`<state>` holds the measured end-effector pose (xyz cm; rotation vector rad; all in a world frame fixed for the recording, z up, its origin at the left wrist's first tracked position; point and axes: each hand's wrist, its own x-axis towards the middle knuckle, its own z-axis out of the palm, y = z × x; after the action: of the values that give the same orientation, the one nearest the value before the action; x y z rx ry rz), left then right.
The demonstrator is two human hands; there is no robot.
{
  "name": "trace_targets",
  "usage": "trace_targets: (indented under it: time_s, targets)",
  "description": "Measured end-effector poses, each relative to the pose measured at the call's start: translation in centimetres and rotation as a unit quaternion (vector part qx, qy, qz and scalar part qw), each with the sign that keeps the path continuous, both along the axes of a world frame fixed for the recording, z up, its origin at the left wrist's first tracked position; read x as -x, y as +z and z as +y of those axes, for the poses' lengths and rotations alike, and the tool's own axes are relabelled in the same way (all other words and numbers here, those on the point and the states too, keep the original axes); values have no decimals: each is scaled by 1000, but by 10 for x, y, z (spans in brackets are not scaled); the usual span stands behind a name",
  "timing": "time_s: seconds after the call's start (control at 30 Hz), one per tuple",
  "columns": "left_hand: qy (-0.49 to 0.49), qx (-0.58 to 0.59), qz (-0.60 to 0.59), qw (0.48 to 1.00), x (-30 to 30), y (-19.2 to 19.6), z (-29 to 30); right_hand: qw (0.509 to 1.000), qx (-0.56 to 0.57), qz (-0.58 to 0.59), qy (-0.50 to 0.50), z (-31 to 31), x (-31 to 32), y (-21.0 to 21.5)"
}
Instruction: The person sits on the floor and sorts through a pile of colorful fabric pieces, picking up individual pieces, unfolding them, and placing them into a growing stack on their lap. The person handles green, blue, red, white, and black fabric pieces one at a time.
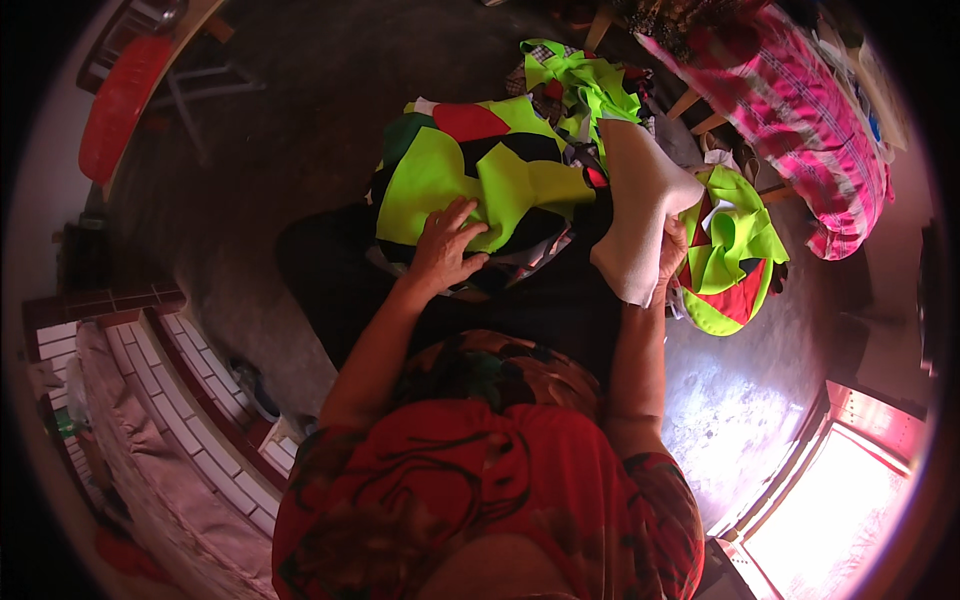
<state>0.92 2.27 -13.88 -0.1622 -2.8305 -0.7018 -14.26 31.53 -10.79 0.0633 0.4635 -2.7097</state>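
Note:
My left hand (pixel 447 248) lies flat, fingers spread, on a pile of neon yellow-green, black and red fabric pieces (pixel 470 175) that rests on my lap. My right hand (pixel 672 252) grips a white fabric piece (pixel 640 205) and holds it up to the right of the pile. More neon green scraps (pixel 585 85) lie beyond the pile. Another heap of green and red scraps (pixel 735 255) sits on the floor just right of my right hand.
A pink striped cloth (pixel 810 130) covers furniture at the upper right. A red plastic chair (pixel 120 105) stands at the upper left. A tiled ledge (pixel 200 400) runs along the lower left. A bright doorway (pixel 840 510) is at the lower right.

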Motion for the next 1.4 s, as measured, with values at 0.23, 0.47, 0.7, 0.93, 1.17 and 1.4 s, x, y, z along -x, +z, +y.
trace_targets:
  time_s: [0.23,0.47,0.7,0.93,1.17,1.4]
  targets:
    - [21,-50,51,997,44,25,10,998,-38,-5,-39,-11,-5,11]
    - [-11,93,24,995,105,34,70,999,-32,19,-22,-20,-9,30]
    - [-16,243,-102,965,127,15,86,994,-98,-1,-47,-26,-8,35]
    - [123,-166,114,972,133,57,73,992,-107,61,-34,-30,-4,37]
    - [71,-543,24,836,109,101,80,980,-173,84,-45,-35,-7,33]
    - [-6,-251,134,959,87,85,114,938,-288,191,25,-45,-14,33]
